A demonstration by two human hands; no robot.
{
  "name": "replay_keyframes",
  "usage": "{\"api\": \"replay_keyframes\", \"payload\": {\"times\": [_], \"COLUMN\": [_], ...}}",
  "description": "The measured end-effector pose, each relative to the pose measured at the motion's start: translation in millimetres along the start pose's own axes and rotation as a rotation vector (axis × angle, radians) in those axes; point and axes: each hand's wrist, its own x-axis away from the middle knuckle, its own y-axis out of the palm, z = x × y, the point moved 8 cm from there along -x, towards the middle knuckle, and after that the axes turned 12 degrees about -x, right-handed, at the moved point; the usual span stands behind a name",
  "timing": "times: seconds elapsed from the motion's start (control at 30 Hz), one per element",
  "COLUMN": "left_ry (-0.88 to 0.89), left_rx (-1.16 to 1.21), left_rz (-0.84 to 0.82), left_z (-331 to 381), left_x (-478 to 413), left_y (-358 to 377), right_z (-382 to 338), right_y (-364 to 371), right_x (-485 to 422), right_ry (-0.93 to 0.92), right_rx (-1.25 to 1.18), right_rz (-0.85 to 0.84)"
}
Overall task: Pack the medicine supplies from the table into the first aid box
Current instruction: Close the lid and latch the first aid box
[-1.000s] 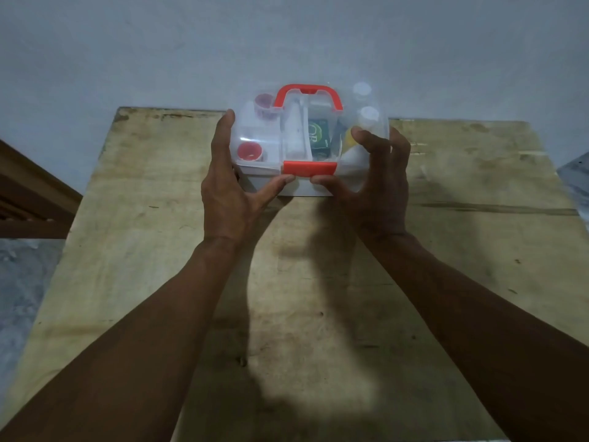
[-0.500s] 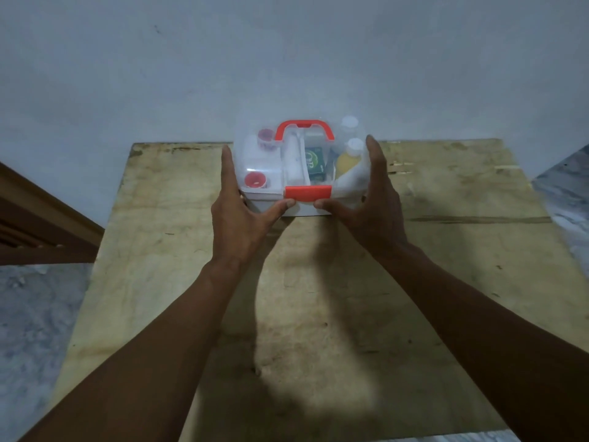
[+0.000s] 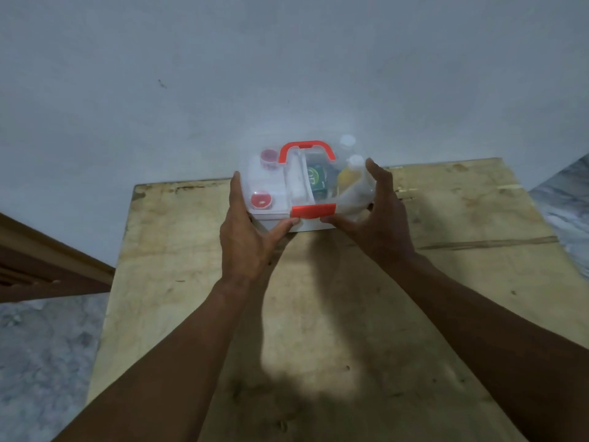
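Clear plastic, the first aid box (image 3: 277, 199) sat at the table's (image 3: 446, 314) twelve-o'clock edge, supplies inside. The left hand (image 3: 245, 244) and right hand (image 3: 379, 224) clasped its sides, thumbs under the red latch (image 3: 314, 211). Closing seemed underway; next, snapping that latch firmly.

Dim, soft-focus, wide-angle edge warping

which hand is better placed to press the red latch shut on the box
Left, narrowly. The left hand has its thumb tip touching the red latch at its near left corner, while the right hand sits just below and beside it, cupping the first aid box.
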Motion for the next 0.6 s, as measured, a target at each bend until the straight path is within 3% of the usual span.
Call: {"api": "replay_keyframes", "payload": {"times": [0.37,0.6], "left_ry": [-0.028,-0.075], "left_rx": [0.031,-0.169], "left_rz": [-0.046,-0.145], "left_z": [4.1,4.9], "left_x": [5.5,7.6], "left_y": [4.2,-1.1], "right_z": [2.0,-12.0], "right_y": [2.3,-2.7], "right_x": [-2.7,0.7], "right_ry": [-0.029,0.079], "right_rx": [0.068,0.098], "right_rz": [-0.062,-0.167]}}
